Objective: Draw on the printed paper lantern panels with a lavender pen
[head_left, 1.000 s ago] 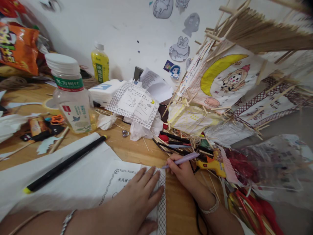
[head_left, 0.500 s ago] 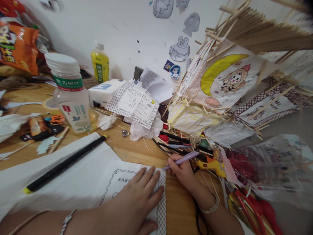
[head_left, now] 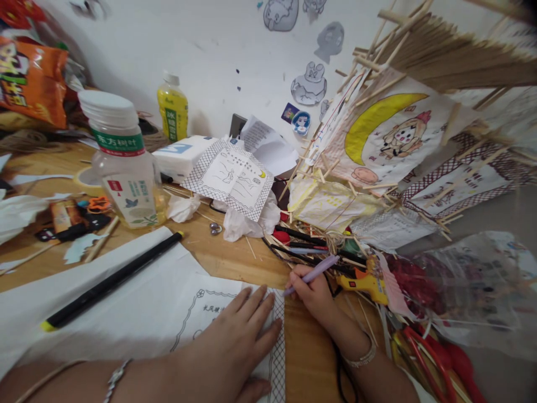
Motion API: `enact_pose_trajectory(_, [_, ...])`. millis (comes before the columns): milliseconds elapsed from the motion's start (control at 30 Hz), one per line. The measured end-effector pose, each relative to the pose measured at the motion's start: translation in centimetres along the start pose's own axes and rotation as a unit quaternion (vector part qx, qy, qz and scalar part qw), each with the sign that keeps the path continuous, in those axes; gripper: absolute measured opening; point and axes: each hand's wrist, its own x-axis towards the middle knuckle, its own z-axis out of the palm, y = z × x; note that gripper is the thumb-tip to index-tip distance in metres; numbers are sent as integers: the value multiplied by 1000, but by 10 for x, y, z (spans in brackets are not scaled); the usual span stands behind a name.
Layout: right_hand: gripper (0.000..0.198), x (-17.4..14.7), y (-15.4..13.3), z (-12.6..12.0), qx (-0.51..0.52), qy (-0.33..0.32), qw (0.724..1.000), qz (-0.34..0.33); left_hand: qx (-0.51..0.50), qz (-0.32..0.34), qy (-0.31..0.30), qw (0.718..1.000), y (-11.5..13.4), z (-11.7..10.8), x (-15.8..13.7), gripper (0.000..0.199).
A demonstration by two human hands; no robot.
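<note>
My left hand (head_left: 241, 336) lies flat with fingers spread on a sheet of white paper (head_left: 191, 324), covering much of its drawing. The sheet carries a wavy border, a corner flower, some characters and a crosshatched strip along its right edge. In my right hand (head_left: 308, 288) is a slim purple pen (head_left: 315, 270), pinched near its lower end. Its tip meets the sheet's upper right corner, at the crosshatched strip. To the left, a black marker with yellow ends (head_left: 113, 280) rests on a larger white sheet (head_left: 138, 313).
A clear bottle with a white cap (head_left: 126, 168) and a yellow bottle (head_left: 173, 109) stand behind. On the right are a stick-and-paper lantern structure (head_left: 377, 129), a yellow glue gun (head_left: 364, 284) and red-handled scissors (head_left: 432, 358). A tissue pack (head_left: 180, 159) lies under a patterned sheet (head_left: 235, 179).
The pen tip has shifted slightly right and down at the sheet's corner, and the pen leans a little more upright. My left hand has stayed in place.
</note>
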Motion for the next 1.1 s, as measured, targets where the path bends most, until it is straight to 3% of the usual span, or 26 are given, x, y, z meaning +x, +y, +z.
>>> enact_pose_trajectory(400, [28,0,1,1,31,-12,999,7,22,4,3,1000,-2,3,0,66])
enact_pose_trajectory(567, [31,0,2,2,35,16,999,5,13,-2,-21,1000,1,-1,0,64])
enact_pose_trajectory(1100, [31,1,4,3,22,36,999,-27,48,7,4,999,-1,4,-1,66])
